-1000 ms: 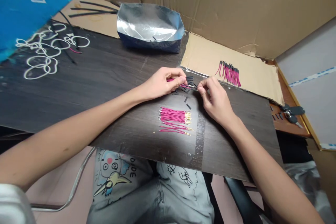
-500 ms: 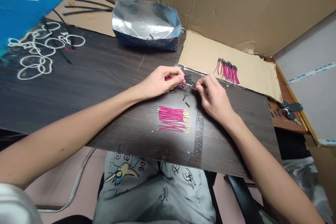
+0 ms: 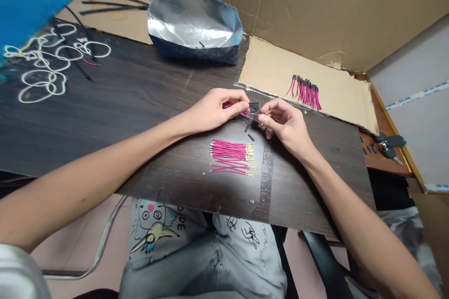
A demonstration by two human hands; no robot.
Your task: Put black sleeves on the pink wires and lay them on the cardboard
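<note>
My left hand is closed around a small bunch of pink wires, and several of their ends, tipped with short black sleeves, stick out past the thumb. At the tip of one wire, my right hand pinches a black sleeve between thumb and fingers. How far it covers the wire's end is too small to tell. Loose black tube pieces lie on the table just below the hands. Closer to me rests a row of pink wires with gold terminals at their right ends.
Behind the hands stands an open silver-lined bag. Sleeved pink wires lie on a cardboard sheet at the right. White loops and long black tubes are at the left. Keys sit far right.
The fingers of my right hand have moved slightly left and spread a little, meeting the wire end by my left hand. The whole view has shifted slightly.
</note>
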